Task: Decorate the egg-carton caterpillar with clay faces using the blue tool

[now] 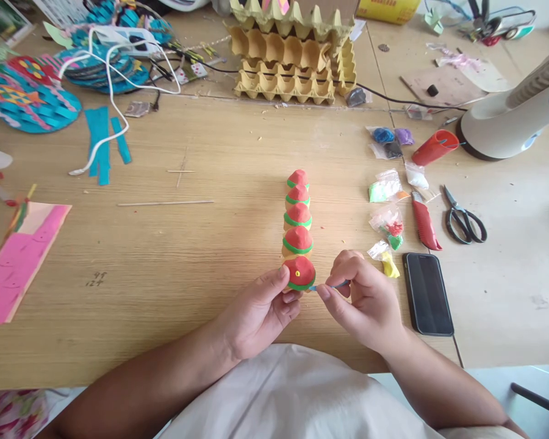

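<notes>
A strip of egg-carton cups [297, 239] points away from me, its several domes coloured red with green bands round them. My left hand [258, 314] grips the near end, thumb on the side of the closest red dome and fingers underneath. That dome bears a small yellow ring-shaped dot [297, 274]. Between thumb and fingers, my right hand [368, 305] pinches a thin blue-grey stick [341, 284]. The stick's tip is at the green band, on the right side of the nearest cup. Most of the stick is hidden by the fingers.
Right of the strip lie small bags of coloured clay [385, 186], a red-handled cutter [425, 222], scissors [464, 216] and a phone [427, 294]. A red cup [434, 147] lies tilted near a white lamp base [498, 125]. Egg cartons [283, 82] stand behind; thin sticks [165, 203] lie left.
</notes>
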`<state>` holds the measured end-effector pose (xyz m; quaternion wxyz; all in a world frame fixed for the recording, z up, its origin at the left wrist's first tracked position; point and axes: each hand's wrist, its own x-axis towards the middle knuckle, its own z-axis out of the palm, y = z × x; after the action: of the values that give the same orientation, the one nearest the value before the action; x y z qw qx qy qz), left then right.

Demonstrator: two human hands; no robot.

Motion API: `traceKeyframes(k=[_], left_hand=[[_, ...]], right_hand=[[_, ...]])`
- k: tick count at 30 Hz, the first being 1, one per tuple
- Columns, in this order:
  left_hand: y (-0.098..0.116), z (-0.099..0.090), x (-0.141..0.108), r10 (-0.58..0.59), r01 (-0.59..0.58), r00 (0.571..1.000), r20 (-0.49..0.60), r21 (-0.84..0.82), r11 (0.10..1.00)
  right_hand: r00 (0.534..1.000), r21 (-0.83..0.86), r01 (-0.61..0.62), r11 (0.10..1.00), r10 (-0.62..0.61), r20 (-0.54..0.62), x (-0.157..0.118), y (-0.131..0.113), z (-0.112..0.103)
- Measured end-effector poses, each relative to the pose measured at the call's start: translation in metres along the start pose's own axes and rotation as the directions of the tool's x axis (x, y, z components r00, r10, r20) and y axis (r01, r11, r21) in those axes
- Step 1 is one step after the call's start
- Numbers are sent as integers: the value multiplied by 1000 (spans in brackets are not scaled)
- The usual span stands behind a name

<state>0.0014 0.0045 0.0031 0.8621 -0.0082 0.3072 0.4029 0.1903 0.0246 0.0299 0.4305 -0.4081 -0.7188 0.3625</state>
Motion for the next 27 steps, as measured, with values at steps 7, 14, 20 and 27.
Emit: traceKeyframes(k=[7,14,20,27], left_hand=[[0,0,-1,4,-5,1000,7,23,1000],[-3,-3,1,20,-21,999,40,43,999],[-3,-1,1,11,-12,1000,28,43,999],[-3,-1,1,13,-14,1000,19,29,1000]], right_hand=[[1000,-100,18,995,-16,27,1,-1,3],[998,-137,64,989,-63,6,1,-1,4],[998,-148,70,987,-70,5,1,0,6],[998,-86,55,995,-55,4,2,0,5]])
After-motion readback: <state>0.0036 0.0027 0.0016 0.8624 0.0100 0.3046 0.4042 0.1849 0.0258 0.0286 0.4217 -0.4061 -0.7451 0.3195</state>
